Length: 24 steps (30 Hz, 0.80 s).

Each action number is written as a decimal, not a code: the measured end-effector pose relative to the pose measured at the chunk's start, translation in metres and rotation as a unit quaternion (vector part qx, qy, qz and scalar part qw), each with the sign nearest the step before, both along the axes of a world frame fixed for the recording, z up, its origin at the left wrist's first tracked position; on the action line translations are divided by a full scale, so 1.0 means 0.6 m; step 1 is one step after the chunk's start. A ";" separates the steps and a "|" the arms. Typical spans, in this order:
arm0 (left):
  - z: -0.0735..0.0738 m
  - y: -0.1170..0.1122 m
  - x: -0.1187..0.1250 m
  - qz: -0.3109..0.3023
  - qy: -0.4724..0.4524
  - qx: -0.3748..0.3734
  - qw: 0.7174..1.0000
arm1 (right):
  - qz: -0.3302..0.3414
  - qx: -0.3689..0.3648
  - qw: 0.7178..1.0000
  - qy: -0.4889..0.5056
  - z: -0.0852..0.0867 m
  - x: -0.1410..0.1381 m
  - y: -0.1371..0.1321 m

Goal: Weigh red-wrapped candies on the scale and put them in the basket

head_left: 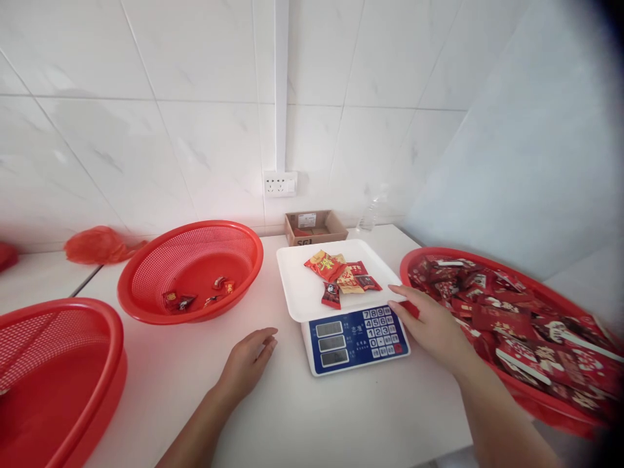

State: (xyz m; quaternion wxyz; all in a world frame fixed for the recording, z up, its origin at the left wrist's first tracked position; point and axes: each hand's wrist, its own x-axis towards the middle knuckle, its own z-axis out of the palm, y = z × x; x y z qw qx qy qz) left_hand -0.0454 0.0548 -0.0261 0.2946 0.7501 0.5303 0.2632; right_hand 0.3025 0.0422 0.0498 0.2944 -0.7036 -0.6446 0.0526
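A blue and white electronic scale (361,341) stands on the table, carrying a white tray (299,296). Several small snack packets (325,265), red, yellow and dark, lie in a loose pile on the tray. My right hand (429,322) is at the tray's right front corner beside the keypad, thumb and fingers apart; no held item can be made out. My left hand (246,361) rests on the table left of the scale, its fingers loosely bent and apart, holding nothing.
A red basket (409,260) heaped with red packets stands at right. Two more red baskets, one with a few packets (190,229) and one nearer (119,364), are at left. Behind are a cardboard box (316,239), a clear plastic bottle (369,214) and a red bag (97,246).
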 end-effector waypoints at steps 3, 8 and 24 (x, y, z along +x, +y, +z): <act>-0.001 -0.001 0.000 -0.002 -0.001 -0.001 1.000 | 0.027 0.012 0.999 -0.017 -0.004 -0.017 0.018; -0.006 0.001 -0.002 -0.003 -0.011 -0.006 1.000 | 0.084 0.005 0.993 -0.077 -0.012 -0.038 0.066; -0.002 0.000 -0.002 -0.001 -0.004 -0.001 1.000 | -0.055 0.039 0.998 -0.021 0.014 -0.001 0.071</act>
